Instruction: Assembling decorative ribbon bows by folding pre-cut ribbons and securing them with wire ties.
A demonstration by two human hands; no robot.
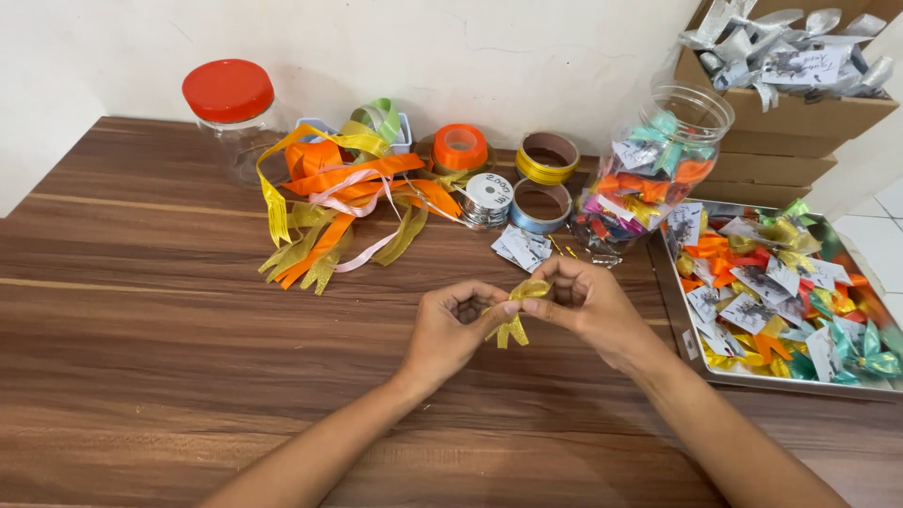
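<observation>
Nearest, two bare forearms rising from the lower edge over the brown wooden table (141, 376). Between them, held just above the tabletop, a small gold ribbon bow (515, 315): loop up top, tails hanging down toward the near edge, so long axis roughly near-to-far. Left hand (453, 329) curled, fingertips pinching the bow's left side; right hand (583, 299) curled likewise, thumb and forefinger pinching the loop from the right. Bow lying squarely between both hands, touching each, neither hand clearly nearer. Just beyond, a few small printed paper tags (522, 247) on the wood. Off to the right, a metal tray (670, 301) heaped with finished bows in orange, gold and teal with tags. Farther back, a tangle of loose ribbon strips (343, 202) in yellow, orange and pink, several ribbon spools (489, 198), a clear jar of bows (654, 174) lying tilted, a red-lidded jar (230, 108). Far right, a cardboard box (800, 118) holding silver bows.
</observation>
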